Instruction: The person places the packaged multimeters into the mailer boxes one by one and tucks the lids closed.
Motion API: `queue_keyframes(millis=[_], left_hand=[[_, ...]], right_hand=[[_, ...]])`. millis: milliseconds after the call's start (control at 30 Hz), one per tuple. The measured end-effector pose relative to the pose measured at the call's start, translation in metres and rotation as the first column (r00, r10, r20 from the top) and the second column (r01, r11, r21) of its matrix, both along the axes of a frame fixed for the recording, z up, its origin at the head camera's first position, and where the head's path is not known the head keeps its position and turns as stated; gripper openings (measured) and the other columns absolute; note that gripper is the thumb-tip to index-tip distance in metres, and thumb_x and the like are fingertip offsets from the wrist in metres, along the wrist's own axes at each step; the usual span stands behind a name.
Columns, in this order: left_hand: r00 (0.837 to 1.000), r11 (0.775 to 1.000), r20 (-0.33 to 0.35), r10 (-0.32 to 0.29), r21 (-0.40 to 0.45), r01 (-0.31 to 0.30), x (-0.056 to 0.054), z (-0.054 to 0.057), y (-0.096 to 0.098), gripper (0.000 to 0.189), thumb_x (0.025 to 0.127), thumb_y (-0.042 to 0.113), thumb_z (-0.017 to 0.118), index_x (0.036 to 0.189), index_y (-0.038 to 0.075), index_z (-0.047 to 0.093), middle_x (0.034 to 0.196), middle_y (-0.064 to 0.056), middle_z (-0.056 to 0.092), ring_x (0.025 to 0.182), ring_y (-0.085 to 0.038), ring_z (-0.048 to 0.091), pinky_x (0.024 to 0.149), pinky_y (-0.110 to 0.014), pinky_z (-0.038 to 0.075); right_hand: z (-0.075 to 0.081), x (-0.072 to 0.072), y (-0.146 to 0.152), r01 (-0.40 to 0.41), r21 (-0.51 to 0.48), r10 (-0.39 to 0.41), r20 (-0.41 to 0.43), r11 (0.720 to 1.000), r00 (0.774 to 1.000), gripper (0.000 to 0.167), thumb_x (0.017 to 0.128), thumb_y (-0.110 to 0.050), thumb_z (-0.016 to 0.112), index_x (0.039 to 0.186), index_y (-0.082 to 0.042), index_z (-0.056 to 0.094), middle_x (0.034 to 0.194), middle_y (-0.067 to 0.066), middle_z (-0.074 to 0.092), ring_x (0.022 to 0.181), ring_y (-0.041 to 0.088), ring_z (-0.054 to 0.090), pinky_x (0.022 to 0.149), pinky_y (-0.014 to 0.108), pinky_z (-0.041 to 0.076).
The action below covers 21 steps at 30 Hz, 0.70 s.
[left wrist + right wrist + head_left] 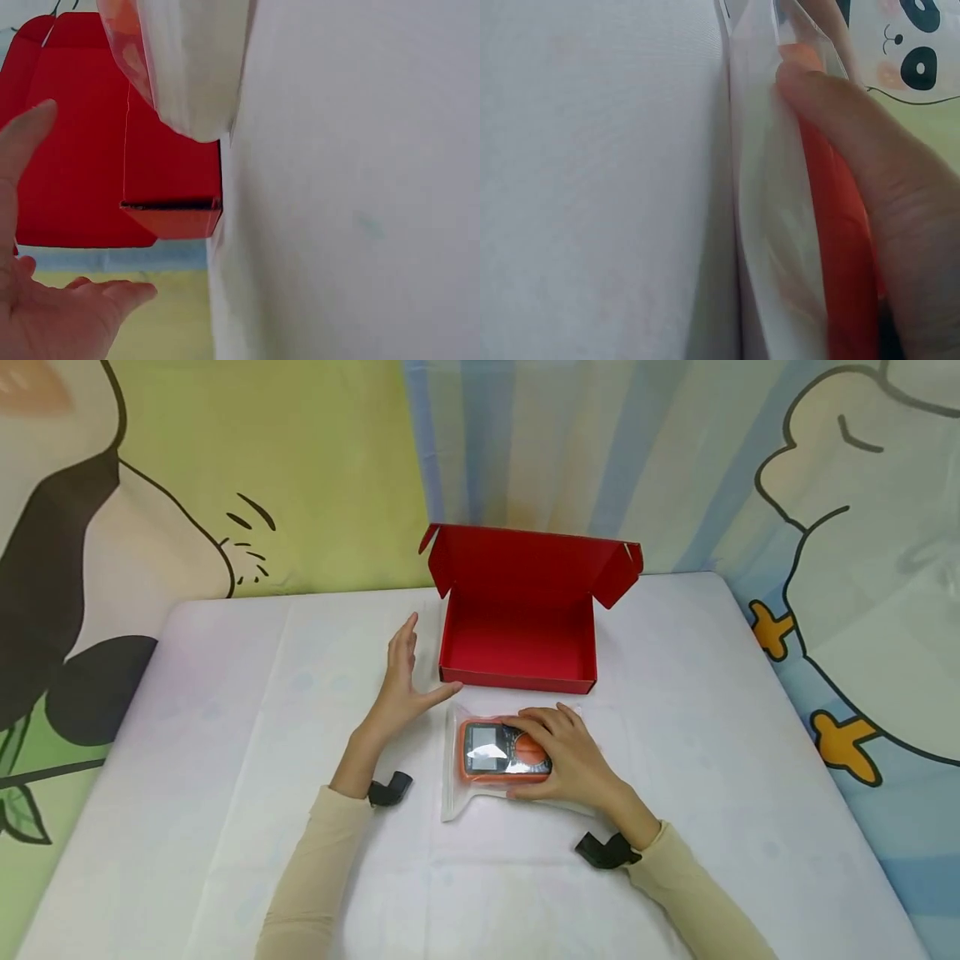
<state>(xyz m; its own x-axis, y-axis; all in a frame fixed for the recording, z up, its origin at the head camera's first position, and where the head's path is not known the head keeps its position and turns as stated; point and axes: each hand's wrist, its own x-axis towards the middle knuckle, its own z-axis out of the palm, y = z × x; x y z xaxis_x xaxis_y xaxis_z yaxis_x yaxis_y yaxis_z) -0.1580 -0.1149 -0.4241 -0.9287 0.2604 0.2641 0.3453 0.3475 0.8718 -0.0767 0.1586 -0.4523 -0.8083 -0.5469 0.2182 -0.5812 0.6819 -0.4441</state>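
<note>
Beige sleeves [311,868], head view: both reach up from the bottom edge, with a black wrist piece [390,789] at the left cuff and another at the right
Right hand [573,764]: grips an orange-cased meter [486,747] through plastic, fingers over its top, thumb along the near side
Meter: inside a clear bag [453,797], just in front of the red box [517,680]; whether the bag rests on the white table [750,827] or sits slightly above it, I cannot tell
Left hand [401,697]: holds nothing, thumb spread from the fingers, by the box's near left corner
Box: open, lid [517,560] raised, side flaps splayed
Slip risk: slick film between fingers and casing could let the meter slide within the bag if the hold loosened
Bag end, left wrist view: pale, close to the lens, box behind
Snag risk: this loose end could catch the box rim if carried over too low
Thumb, right wrist view: presses the orange side, a pale layer below
Tilt risk: uneven pressure from that thumb could tip the meter
</note>
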Motion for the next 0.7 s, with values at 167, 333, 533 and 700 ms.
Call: queue_keyframes(millis=[167, 333, 533, 700], left_hand=[[0.989, 0.975, 0.08, -0.121, 0.199, 0.103, -0.004, 0.009, 0.007, 0.108, 0.071, 0.001, 0.077, 0.148, 0.019, 0.003, 0.151, -0.005, 0.003, 0.138, -0.031, 0.011, 0.108, -0.053, 0.017], [0.965, 0.958, 0.152, -0.213, 0.225, 0.176, -0.012, 0.006, 0.009, 0.111, 0.073, 0.002, 0.076, 0.148, 0.021, -0.003, 0.151, -0.008, -0.002, 0.137, -0.036, 0.01, 0.108, -0.053, 0.018], [0.938, 0.94, 0.205, -0.279, 0.256, 0.224, -0.024, -0.011, 0.006, 0.115, 0.073, 0.004, 0.076, 0.147, 0.028, -0.009, 0.153, -0.003, -0.003, 0.139, -0.03, 0.009, 0.109, -0.046, 0.02], [0.935, 0.936, 0.21, -0.287, 0.27, 0.227, -0.029, -0.023, 0.006, 0.1, 0.076, 0.001, 0.073, 0.148, 0.013, 0.005, 0.153, -0.007, 0.007, 0.139, -0.026, 0.012, 0.11, -0.041, 0.019]], right_hand=[[-0.001, 0.0, 0.001, 0.021, -0.003, -0.021, 0.004, 1.0, 1.0, 0.086, 0.062, -0.072, 0.065, 0.136, -0.033, 0.043, 0.127, -0.001, 0.048, 0.118, 0.019, 0.038, 0.102, 0.044, 0.025], [-0.001, 0.0, 0.001, 0.031, -0.003, -0.031, 0.014, 1.0, 0.999, 0.085, 0.062, -0.071, 0.066, 0.135, -0.033, 0.044, 0.127, -0.001, 0.048, 0.118, 0.019, 0.038, 0.099, 0.044, 0.027], [-0.001, -0.002, 0.0, 0.027, -0.012, -0.027, 0.006, 1.0, 1.0, 0.085, 0.063, -0.072, 0.065, 0.136, -0.035, 0.043, 0.129, -0.001, 0.047, 0.119, 0.019, 0.037, 0.101, 0.043, 0.026], [-0.002, -0.001, 0.001, 0.032, -0.012, -0.031, 0.016, 0.999, 0.999, 0.085, 0.062, -0.071, 0.067, 0.136, -0.036, 0.042, 0.129, -0.001, 0.047, 0.119, 0.018, 0.037, 0.101, 0.044, 0.025]])
